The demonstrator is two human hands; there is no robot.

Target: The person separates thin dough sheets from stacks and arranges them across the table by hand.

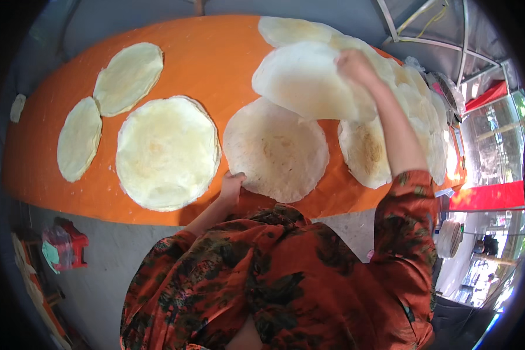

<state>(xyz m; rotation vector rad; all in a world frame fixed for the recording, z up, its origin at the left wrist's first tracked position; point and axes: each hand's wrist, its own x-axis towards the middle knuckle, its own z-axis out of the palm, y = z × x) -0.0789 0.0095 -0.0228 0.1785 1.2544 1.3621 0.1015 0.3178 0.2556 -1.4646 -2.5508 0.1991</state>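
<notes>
My left hand [232, 183] pinches the lower left edge of a round thin flatbread [275, 151] with brown spots, lying before me. Farther out, my right hand [353, 65] is closed at the right part of a paler flatbread [306, 83], which overlaps the far edge of the first one; whether its fingers grip that sheet is hard to tell. A thick stack of round flatbreads [166, 153] lies just left of my left hand. Under my right forearm, a browned flatbread [365, 153] is partly hidden.
Two smaller-looking stacks of flatbreads [129, 78] [79, 139] lie at the left of the orange-covered table [205, 52]. Many overlapping flatbreads [415, 103] cover its right end. A red plastic stool [74, 245] stands on the floor at the lower left.
</notes>
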